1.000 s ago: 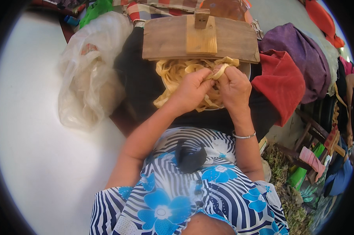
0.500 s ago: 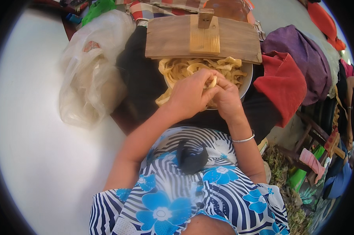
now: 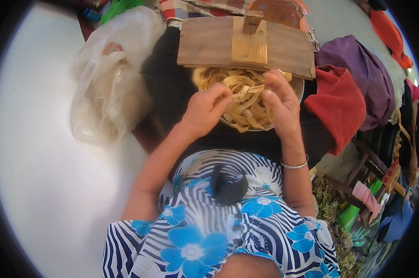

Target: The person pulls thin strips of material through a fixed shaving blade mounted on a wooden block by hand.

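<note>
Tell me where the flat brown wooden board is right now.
The flat brown wooden board is upper-middle in the head view, just beyond the tangled yellowish strips, with the crumpled red cloth at its lower right.

Pale tan, flat, ribbon-like strips [image 3: 252, 114] lay loosely coiled and tangled in a round, light-rimmed bowl [image 3: 298, 86]. One bunched, twisted strip [image 3: 247, 92] stretched at a slight slant above the others, higher toward the right.

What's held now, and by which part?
The left grip pinches a yellowish strip at the left of its bunched section; right grip: can't tell.
</note>
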Demonstrator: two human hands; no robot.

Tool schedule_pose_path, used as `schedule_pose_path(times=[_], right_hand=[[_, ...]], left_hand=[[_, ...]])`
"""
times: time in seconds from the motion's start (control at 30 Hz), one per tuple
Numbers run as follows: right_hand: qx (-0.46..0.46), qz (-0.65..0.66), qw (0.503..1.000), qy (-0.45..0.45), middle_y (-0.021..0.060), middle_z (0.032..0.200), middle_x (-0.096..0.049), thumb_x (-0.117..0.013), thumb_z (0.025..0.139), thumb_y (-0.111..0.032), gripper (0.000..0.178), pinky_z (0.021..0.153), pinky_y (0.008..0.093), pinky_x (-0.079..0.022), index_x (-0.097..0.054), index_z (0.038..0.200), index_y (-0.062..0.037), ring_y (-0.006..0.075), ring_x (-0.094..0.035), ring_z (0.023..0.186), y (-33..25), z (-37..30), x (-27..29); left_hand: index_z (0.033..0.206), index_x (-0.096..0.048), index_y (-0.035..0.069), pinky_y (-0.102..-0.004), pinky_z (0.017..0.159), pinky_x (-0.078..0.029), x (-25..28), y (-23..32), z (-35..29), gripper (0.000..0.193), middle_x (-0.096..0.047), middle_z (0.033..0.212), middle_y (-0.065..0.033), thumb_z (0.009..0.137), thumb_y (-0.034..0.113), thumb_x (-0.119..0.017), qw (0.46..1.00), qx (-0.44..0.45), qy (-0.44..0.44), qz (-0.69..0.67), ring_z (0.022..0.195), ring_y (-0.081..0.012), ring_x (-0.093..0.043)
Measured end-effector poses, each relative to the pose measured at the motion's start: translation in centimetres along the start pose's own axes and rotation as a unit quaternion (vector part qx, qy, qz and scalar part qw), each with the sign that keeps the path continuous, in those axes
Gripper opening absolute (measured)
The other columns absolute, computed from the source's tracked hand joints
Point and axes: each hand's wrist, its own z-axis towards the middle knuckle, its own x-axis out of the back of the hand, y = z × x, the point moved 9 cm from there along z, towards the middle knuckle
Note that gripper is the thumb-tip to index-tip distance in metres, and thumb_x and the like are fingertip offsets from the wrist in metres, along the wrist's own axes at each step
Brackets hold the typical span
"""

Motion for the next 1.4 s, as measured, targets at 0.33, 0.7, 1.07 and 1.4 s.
schedule_pose_path(times=[0.33,0.7,1.07,1.4], right_hand=[[-0.226,-0.127,0.932,-0.255,0.0072,0.088,-0.067,-0.063,0.088,-0.011,0.019,0.073,0.0258,-0.054,-0.065,0.103,0.0006,0.0129,-0.066,0.079,-1.4,3.7,-2.6],[-0.005,-0.264,0.936,-0.232,0.0030,0.090,-0.066,-0.067,0.081,-0.002,0.015,0.072,0.0262,-0.049,-0.064,0.095,0.0008,0.0114,-0.062,0.081,-4.3,5.4,-3.0],[-0.094,-0.229,0.944,-0.220,0.0018,0.077,-0.062,-0.061,0.089,-0.009,0.018,0.063,0.0237,-0.047,-0.064,0.103,0.0017,0.0093,-0.058,0.067,-3.2,5.1,-1.1],[-0.059,-0.162,0.980,-0.101,-0.0006,0.071,-0.057,-0.059,0.091,-0.012,0.022,0.052,0.0194,-0.041,-0.063,0.107,0.0029,0.0052,-0.050,0.057,-1.3,9.2,-0.7]], left_hand=[[0.093,-0.058,0.002,-0.0289,0.059,-0.044,-0.8,4.2,5.0,0.010,-0.062,0.075,-0.0063,0.089,0.011,-0.061,0.996,-0.033,-0.070,-0.044,0.068,-0.0164,-0.060],[0.089,-0.061,0.000,-0.0224,0.058,-0.041,-0.5,0.7,8.0,0.012,-0.060,0.074,-0.0015,0.091,0.012,-0.059,0.978,0.078,-0.109,-0.161,0.066,-0.0060,-0.051],[0.091,-0.061,0.002,-0.0217,0.056,-0.039,-1.0,0.4,8.3,0.011,-0.058,0.073,-0.0004,0.091,0.012,-0.058,0.958,0.107,-0.164,-0.210,0.062,-0.0061,-0.048],[0.095,-0.065,0.004,-0.0199,0.054,-0.036,1.5,-1.3,11.9,0.015,-0.057,0.075,0.0016,0.087,0.016,-0.061,0.976,0.096,-0.073,-0.179,0.062,-0.0047,-0.046]])
